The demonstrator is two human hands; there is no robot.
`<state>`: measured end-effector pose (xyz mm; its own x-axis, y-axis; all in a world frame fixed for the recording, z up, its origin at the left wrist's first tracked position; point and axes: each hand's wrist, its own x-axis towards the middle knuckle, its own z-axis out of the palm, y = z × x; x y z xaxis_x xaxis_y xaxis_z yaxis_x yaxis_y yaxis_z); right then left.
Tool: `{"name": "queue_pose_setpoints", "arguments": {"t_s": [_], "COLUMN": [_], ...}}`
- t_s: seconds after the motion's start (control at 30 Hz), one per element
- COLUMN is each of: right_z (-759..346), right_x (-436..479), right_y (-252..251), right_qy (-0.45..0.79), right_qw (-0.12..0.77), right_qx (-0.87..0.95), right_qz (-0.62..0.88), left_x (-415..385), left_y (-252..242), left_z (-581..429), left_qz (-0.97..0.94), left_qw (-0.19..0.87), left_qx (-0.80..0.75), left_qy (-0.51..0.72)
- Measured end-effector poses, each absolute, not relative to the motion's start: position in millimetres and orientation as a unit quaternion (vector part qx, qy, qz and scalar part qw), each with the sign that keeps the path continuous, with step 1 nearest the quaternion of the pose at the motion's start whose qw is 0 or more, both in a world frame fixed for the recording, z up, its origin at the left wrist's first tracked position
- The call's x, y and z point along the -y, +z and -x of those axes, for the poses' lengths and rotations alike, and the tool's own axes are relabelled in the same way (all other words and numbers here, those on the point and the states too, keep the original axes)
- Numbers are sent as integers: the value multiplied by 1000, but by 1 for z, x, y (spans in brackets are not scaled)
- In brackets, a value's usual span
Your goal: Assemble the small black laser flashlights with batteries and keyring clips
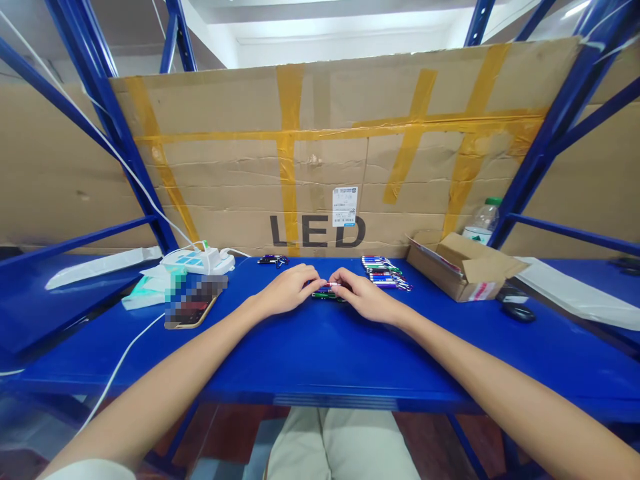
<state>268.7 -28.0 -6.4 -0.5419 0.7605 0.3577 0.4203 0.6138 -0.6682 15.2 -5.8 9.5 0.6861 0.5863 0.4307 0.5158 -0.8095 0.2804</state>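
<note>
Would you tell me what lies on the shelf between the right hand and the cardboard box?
In the head view, a row of small flashlights lies between the right hand and the box.

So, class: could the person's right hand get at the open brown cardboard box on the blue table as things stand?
Probably yes: the right hand lies left of the open brown cardboard box, with only bare blue table between them; the row of small flashlights sits further back.

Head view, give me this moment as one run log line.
left hand: on small flashlights | right hand: same | more flashlights, cardboard box right
</note>
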Motion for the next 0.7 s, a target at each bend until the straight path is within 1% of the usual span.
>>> {"name": "queue_pose_setpoints", "arguments": {"t_s": [0.33, 0.53, 0.7], "right_z": [-274, -276, -275], "right_x": [28, 26, 27], "right_y": [-5, -4, -2], "right_qy": [254, 239, 243], "right_qw": [307, 315, 311], "right_qx": [843, 850, 852], "right_qz": [361, 347, 345], "left_x": [2, 7, 11], "left_y": [8, 8, 9], "left_z": [-13, -15, -18], "left_qz": [-913, -912, -914], "left_qw": [77, 70, 92], "left_qx": [-300, -311, -300], "left_qy": [265, 258, 255]}}
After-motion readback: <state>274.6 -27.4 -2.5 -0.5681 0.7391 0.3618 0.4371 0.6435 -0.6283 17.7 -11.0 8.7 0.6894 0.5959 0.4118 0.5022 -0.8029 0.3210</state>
